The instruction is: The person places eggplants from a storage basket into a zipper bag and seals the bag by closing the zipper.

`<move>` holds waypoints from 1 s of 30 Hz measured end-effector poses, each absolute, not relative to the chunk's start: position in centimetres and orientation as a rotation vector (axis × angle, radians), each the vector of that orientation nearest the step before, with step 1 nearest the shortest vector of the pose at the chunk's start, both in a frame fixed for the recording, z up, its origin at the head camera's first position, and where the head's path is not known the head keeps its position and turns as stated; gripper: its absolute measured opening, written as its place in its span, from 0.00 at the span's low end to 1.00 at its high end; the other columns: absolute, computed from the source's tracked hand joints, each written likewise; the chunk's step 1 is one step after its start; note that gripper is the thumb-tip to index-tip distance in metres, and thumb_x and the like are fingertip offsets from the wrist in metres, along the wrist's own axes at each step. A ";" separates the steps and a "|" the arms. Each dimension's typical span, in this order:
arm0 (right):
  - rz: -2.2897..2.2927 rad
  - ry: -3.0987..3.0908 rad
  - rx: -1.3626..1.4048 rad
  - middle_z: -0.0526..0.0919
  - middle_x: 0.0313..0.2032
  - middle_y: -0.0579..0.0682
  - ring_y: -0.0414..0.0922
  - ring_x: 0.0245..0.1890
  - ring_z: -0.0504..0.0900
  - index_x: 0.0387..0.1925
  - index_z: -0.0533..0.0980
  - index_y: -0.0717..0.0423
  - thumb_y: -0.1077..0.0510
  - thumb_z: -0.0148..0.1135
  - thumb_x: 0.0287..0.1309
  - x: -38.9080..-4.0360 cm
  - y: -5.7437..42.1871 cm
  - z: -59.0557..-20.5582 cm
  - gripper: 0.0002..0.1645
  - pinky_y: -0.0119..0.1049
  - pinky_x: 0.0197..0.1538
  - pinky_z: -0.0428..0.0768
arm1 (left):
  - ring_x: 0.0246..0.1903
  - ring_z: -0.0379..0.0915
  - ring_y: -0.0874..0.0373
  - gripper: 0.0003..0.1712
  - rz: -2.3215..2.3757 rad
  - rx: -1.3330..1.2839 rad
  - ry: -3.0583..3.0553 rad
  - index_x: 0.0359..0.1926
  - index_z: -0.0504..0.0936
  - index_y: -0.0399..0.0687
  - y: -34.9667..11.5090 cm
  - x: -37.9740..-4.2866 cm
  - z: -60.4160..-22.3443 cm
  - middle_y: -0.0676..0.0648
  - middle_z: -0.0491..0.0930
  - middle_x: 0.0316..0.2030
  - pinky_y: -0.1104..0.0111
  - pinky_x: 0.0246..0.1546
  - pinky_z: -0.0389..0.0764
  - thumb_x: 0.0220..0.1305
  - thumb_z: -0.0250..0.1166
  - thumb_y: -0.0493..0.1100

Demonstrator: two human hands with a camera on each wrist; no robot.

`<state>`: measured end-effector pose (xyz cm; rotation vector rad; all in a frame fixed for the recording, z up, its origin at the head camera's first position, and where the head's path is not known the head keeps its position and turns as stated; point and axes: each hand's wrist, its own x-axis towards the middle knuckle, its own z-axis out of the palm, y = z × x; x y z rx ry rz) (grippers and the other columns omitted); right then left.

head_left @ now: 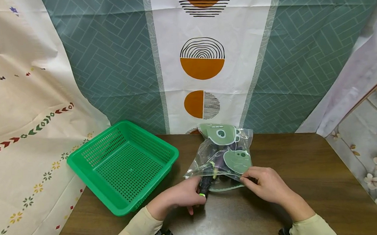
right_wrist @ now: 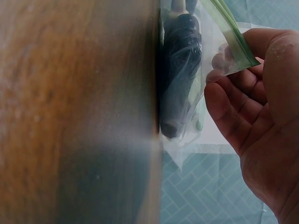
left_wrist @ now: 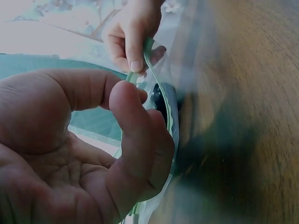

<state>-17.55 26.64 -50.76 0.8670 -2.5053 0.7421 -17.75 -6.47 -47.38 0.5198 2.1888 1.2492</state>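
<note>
Near the lower centre of the head view, on the brown wooden table (head_left: 312, 166), both the left hand (head_left: 178, 197) and right hand (head_left: 268, 185) pinch the green zip edge of a clear plastic bag (head_left: 223, 155) holding a dark object (right_wrist: 180, 70), seemingly mid-opening, so next comes pulling the lips apart, beside the green plastic basket (head_left: 122, 165).

- The green basket (head_left: 123, 166) stood close on the left of the bag (head_left: 223, 155), narrowing passage there.
- Bare table (head_left: 313, 181) lay open to the right.
- Hanging cloth (head_left: 203, 57) walled off the rear edge.
</note>
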 end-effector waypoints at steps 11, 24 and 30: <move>0.746 -2.511 0.875 0.85 0.34 0.29 0.25 0.29 0.75 0.36 0.90 0.43 0.63 0.80 0.64 -17.5 26.6 -50.7 0.10 0.31 0.32 0.79 | 0.08 0.73 0.59 0.05 1.154 0.511 2.258 0.36 0.74 0.41 -6.4 -17.7 -47.1 0.45 0.77 0.16 0.50 0.19 0.88 0.68 0.62 0.32; 0.750 -2.509 0.884 0.85 0.33 0.29 0.25 0.28 0.74 0.36 0.90 0.42 0.64 0.80 0.63 -17.6 26.6 -50.8 0.11 0.30 0.32 0.78 | 0.10 0.76 0.61 0.17 1.339 0.401 2.212 0.56 0.75 0.24 -5.7 -18.0 -48.0 0.36 0.86 0.23 0.63 0.13 0.83 0.77 0.67 0.34; 0.752 -2.505 0.885 0.86 0.34 0.29 0.25 0.29 0.75 0.36 0.90 0.43 0.64 0.80 0.63 -17.5 26.6 -50.8 0.10 0.31 0.32 0.79 | 0.09 0.75 0.60 0.34 1.398 0.382 2.208 0.70 0.68 0.18 -5.5 -17.9 -48.2 0.39 0.83 0.20 0.58 0.14 0.85 0.72 0.71 0.33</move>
